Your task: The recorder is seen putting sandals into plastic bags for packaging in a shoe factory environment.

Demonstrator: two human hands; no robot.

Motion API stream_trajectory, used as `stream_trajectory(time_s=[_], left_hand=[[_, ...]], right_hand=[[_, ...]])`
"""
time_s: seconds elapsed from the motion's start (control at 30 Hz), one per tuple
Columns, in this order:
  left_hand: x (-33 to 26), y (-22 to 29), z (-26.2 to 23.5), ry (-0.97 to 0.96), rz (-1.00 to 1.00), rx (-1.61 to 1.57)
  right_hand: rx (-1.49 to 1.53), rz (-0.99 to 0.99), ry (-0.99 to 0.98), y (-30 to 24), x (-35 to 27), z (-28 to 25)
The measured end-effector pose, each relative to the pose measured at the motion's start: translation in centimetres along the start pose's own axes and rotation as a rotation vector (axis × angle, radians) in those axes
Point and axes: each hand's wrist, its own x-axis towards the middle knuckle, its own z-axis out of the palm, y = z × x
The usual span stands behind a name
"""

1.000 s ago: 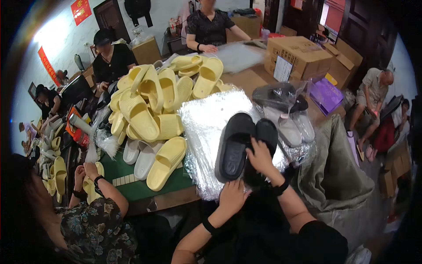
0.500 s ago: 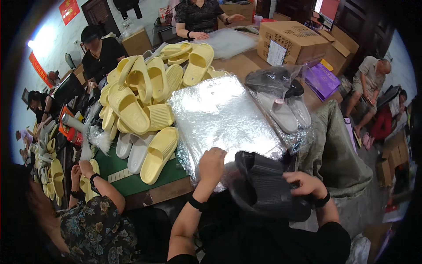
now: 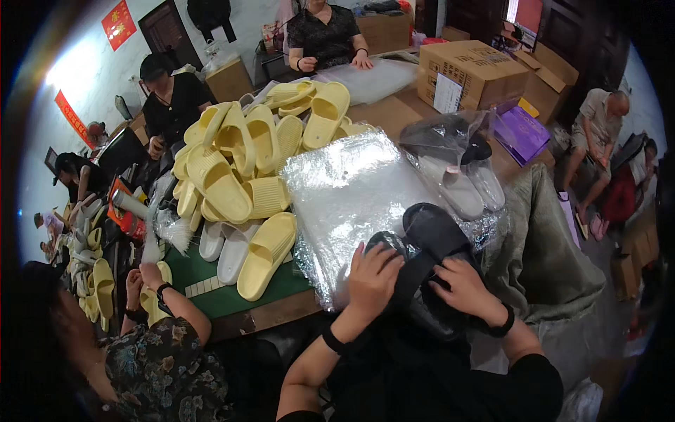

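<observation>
A pair of black slide slippers (image 3: 437, 228) lies at the front edge of the table, over a stack of clear, shiny plastic bags (image 3: 351, 190). My right hand (image 3: 460, 285) has its fingers curled at the strap of the slippers from the right. On their left side my left hand (image 3: 376, 278) lies with fingers spread, touching the dark slipper edge and the plastic. Whether a bag covers part of the pair, I cannot tell. Just beyond the stack, grey and black slippers (image 3: 460, 193) lie in a clear bag.
A heap of pale yellow slippers (image 3: 225, 176) stands left of the bags. Behind is a cardboard box (image 3: 471, 70), with a purple package (image 3: 522, 133) near it. A woven sack (image 3: 541, 239) hangs at the right. A co-worker in a floral shirt (image 3: 162, 359) sits close on my left.
The black slippers have swung from lying across the table's front edge to toes pointing away, farther onto the bags. My left hand has opened and moved right; my right hand has shifted left.
</observation>
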Motion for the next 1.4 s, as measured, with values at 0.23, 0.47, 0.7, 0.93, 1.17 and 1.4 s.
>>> stream_trajectory(time_s=[0.23,0.47,0.7,0.93,1.17,1.4], left_hand=[[0.3,1.6,-0.3,-0.037,-0.013,-0.021],[-0.1,-1.1,-1.8,0.134,-0.145,0.058],[-0.8,-1.6,-1.3,0.095,-0.097,0.088],[-0.1,0.5,-1.1,0.001,0.012,0.020],[-3.7,0.2,0.4,0.229,-0.133,-0.052],[-1.3,-1.5,-0.5,-0.078,-1.341,-1.544]], right_hand=[[0.011,-0.009,0.316,0.9,5.4,4.7],[0.274,0.066,0.414,1.0,5.9,5.8],[0.195,0.129,0.312,0.4,4.5,5.7],[0.045,-0.055,0.439,2.9,8.7,7.2],[0.175,0.072,0.517,-1.3,16.3,5.1],[0.196,-0.061,0.190,0.7,19.0,5.6]])
